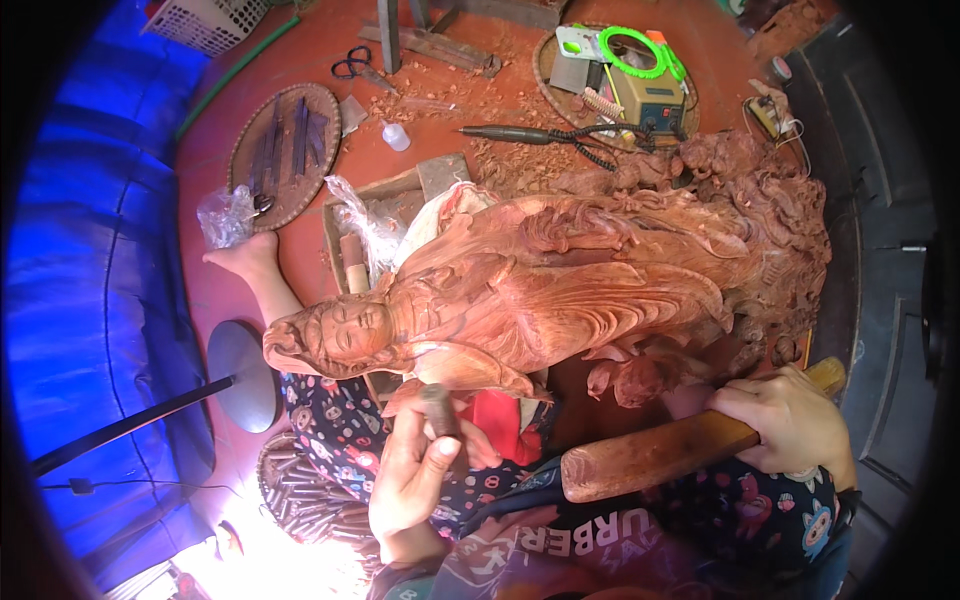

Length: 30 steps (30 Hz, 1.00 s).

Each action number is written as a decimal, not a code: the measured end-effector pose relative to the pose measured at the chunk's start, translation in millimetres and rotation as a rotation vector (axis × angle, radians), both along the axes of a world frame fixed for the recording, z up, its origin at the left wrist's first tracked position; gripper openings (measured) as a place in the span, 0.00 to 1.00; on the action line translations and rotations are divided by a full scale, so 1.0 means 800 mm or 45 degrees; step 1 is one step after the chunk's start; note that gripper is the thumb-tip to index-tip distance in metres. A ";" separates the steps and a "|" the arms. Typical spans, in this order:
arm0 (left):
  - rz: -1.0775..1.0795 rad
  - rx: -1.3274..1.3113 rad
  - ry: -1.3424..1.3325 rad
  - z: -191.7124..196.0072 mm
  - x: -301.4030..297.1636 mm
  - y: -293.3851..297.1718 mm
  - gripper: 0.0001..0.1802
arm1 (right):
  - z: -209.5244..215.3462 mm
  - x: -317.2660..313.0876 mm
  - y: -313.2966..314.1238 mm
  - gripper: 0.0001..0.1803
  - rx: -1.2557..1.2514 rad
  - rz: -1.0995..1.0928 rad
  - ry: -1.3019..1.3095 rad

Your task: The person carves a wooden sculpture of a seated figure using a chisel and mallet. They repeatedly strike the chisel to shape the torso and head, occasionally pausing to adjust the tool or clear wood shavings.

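Observation:
A reddish wooden statue (520, 290) of a robed figure lies on its back across the middle, its head to the left and its rough carved base to the right. My left hand (405, 490) is closed around a carving chisel (440, 412), just below the statue's shoulder. The chisel's round butt end shows; its cutting tip cannot be made out. In my right hand (785, 420) I grip a wooden mallet (640, 460) by its handle, with the thick head pointing left toward the chisel. Mallet and chisel are apart.
A basket of several chisels (305, 495) sits lower left beside a bright lamp glare. Farther off are a woven tray with flat tools (285, 150), scissors (352, 65), a rotary hand tool (510, 133) and its control box (650, 105). A black stand (243, 375) is left.

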<state>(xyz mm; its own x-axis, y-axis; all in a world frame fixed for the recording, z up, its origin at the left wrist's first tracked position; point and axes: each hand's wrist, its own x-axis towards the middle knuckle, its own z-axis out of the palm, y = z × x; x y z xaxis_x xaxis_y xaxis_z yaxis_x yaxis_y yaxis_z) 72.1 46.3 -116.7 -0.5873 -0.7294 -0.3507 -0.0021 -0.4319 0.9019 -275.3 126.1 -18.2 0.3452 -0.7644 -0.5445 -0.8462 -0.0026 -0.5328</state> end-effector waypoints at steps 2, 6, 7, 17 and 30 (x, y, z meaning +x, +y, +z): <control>0.045 -0.007 0.074 -0.010 0.005 0.003 0.24 | 0.006 0.002 -0.005 0.26 0.000 0.089 0.055; 0.314 0.178 0.359 -0.002 0.001 0.017 0.26 | -0.002 0.004 -0.005 0.27 -0.032 0.167 0.015; 0.379 0.126 0.421 -0.006 -0.001 0.013 0.27 | 0.003 0.004 -0.003 0.27 -0.025 0.164 0.040; 1.050 -0.381 0.827 -0.022 -0.061 -0.004 0.28 | -0.001 0.000 -0.001 0.29 -0.020 0.203 0.068; 0.914 -0.995 0.310 -0.051 -0.077 -0.036 0.18 | -0.007 0.009 -0.001 0.29 -0.034 0.100 0.085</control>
<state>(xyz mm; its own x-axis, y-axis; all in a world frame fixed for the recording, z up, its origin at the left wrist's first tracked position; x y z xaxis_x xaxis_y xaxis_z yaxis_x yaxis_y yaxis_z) 10.2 17.6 -157.4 0.0737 -0.9011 0.4274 0.2375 0.4320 0.8700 -268.0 125.1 -23.6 0.3685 -0.7507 -0.5482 -0.8763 -0.0837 -0.4745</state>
